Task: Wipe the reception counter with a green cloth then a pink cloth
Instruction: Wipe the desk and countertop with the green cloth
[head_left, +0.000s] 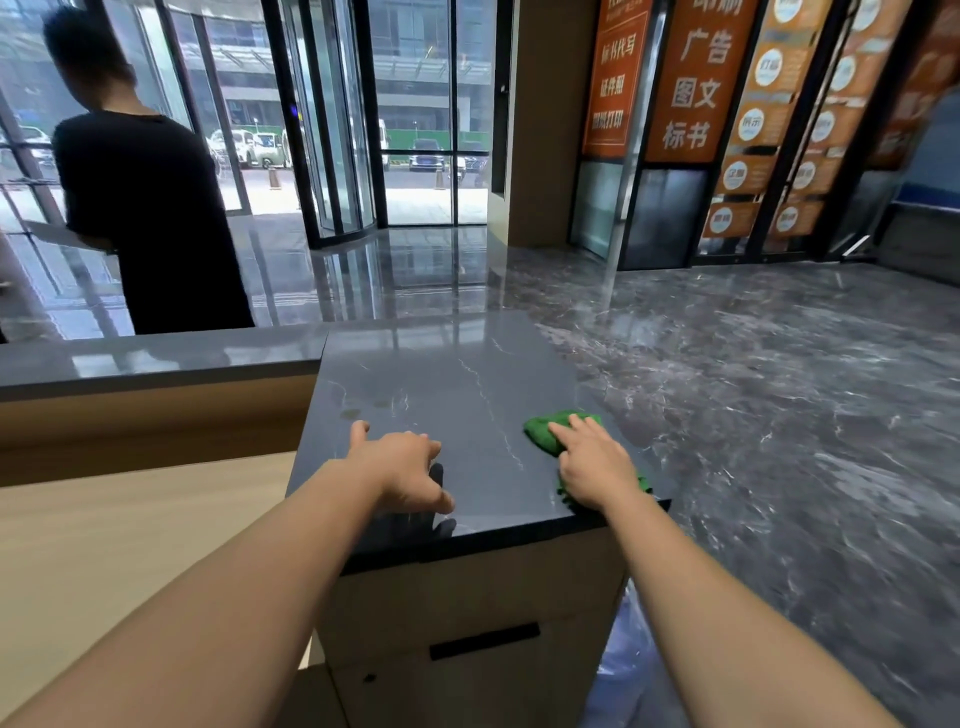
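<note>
The reception counter (447, 384) has a dark grey marble top with pale veins. A green cloth (545, 434) lies bunched near the top's right edge. My right hand (597, 462) presses flat on the cloth with straight fingers, and green fabric shows beyond the fingertips and beside the wrist. My left hand (405, 467) rests on the bare marble near the front edge, fingers spread and slightly bent, holding nothing. No pink cloth is in view.
A lower wooden desk surface (130, 519) sits to the left, behind a raised dark ledge (156, 358). A person in black (150, 208) stands beyond the ledge. The counter front has a dark slot (483, 642). Glossy marble floor (779, 389) spreads to the right.
</note>
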